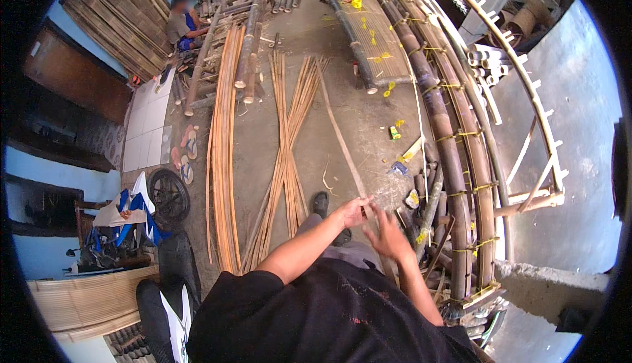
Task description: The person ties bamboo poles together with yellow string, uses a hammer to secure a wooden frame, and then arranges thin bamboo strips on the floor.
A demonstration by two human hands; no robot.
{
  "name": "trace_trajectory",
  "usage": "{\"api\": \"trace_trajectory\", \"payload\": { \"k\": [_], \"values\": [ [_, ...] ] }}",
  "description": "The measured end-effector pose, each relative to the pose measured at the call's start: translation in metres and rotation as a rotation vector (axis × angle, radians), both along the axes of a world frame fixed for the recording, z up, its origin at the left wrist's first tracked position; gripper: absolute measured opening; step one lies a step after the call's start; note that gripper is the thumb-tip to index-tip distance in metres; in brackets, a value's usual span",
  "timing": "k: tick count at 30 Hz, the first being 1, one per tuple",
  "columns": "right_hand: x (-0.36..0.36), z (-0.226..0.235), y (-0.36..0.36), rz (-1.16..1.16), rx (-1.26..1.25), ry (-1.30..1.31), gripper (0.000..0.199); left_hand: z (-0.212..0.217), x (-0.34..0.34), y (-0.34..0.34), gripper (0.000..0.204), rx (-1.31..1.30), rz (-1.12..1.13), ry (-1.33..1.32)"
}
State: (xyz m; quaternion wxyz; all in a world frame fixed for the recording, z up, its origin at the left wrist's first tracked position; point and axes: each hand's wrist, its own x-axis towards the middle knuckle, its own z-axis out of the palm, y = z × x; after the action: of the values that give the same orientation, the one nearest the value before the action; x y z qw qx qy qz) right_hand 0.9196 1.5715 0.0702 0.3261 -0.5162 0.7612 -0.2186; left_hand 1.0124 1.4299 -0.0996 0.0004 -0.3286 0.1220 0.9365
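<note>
A long, flat bamboo strip [343, 147] slants from the floor ahead of me up to my waist. My left hand [353, 212] is closed around its near part, thumb along the top. Just right of it, my right hand [391, 236] is beside the strip, its fingers apart and slightly blurred; no object shows in it. The strip's near end passes below the hands and is partly hidden. On the floor to the left, a crossed pile of thin bamboo strips [284, 159] lies near my foot, and a bundle of wider strips [225, 145] runs alongside it.
Long bamboo poles [447, 132] tied with yellow cord extend along my right, above cut bamboo pieces [421, 231]. A slatted bamboo panel [368, 33] lies ahead. At the left are a wheel [169, 194] and sandals [187, 149]. A person [181, 24] sits at the far left.
</note>
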Motion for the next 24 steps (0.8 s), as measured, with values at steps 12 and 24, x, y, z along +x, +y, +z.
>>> {"api": "trace_trajectory", "payload": {
  "k": [12,24],
  "values": [
    [0.095,0.016,0.179,-0.312,0.162,-0.035,0.069,0.01,0.019,0.018,0.033,-0.143,0.03,-0.016],
    [0.182,-0.11,0.192,-0.59,0.186,-0.606,0.034,-0.043,0.284,0.115,0.044,-0.985,-0.511,-0.655]
  ]
}}
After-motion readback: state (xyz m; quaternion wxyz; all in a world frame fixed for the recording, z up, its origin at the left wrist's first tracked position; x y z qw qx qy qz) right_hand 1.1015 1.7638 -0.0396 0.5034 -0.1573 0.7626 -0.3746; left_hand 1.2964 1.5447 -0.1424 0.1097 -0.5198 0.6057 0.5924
